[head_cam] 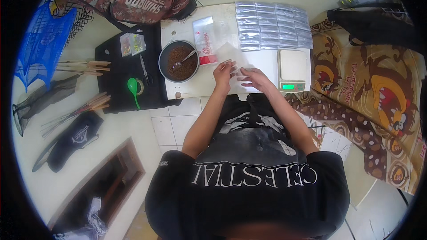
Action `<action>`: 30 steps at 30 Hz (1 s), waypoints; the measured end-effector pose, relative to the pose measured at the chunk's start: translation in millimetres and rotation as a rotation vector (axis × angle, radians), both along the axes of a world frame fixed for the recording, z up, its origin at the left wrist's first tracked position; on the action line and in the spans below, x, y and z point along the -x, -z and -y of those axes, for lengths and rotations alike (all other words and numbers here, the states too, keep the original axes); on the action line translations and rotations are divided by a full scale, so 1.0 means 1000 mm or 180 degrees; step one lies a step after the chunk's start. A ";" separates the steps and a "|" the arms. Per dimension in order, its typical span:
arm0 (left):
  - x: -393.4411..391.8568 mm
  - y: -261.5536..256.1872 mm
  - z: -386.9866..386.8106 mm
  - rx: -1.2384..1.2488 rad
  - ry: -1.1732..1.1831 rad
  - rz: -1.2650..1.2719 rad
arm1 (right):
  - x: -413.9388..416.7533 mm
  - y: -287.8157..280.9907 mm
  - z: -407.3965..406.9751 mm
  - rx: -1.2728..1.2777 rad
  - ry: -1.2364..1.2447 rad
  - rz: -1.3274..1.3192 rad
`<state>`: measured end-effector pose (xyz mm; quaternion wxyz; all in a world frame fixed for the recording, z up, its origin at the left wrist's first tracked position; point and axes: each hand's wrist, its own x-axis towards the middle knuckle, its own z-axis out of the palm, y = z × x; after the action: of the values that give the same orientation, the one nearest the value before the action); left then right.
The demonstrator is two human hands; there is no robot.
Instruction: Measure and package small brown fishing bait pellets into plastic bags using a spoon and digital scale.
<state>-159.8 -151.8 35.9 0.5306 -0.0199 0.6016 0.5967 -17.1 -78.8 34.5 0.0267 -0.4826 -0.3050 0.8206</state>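
A clear plastic bag (231, 53) lies between my hands above the white table. My left hand (225, 73) is at its left side with fingertips bent together on the thin plastic. Facing it, my right hand (254, 78) has its fingers curled at the bag's lower right side; how firmly it holds is hard to see. Left of the hands stands a grey bowl (162, 70) of brown granules (180, 70), a metal spoon (189, 55) resting in it. Behind lies a pack of plastic bags with a red printed end (207, 60). A digital kitchen scale (292, 65) with a lit green display sits to the right.
Rows of flat silvery packets (273, 26) cover the table's back right. On a black surface at left are scissors (144, 68), a green spoon (132, 88), a tape roll (140, 87) and small bags of beads (137, 44). A camouflage bag (143, 3) overhangs the back left.
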 end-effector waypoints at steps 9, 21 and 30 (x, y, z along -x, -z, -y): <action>0.014 -0.030 0.020 0.0624 0.0308 -0.2277 | -0.031 -0.031 0.003 -0.1463 -0.0571 0.0320; -0.019 -0.064 0.012 -0.1398 0.2317 -0.1193 | -0.073 -0.126 -0.024 -0.2766 -0.0942 0.0376; -0.052 -0.104 0.040 -0.0903 0.1142 -0.2446 | -0.080 -0.141 -0.012 -0.4299 -0.0884 0.0035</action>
<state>-107.8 -191.8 139.4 0.3613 0.3810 0.6612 0.5359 63.1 -66.9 175.6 0.2146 -0.3208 -0.8086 0.4441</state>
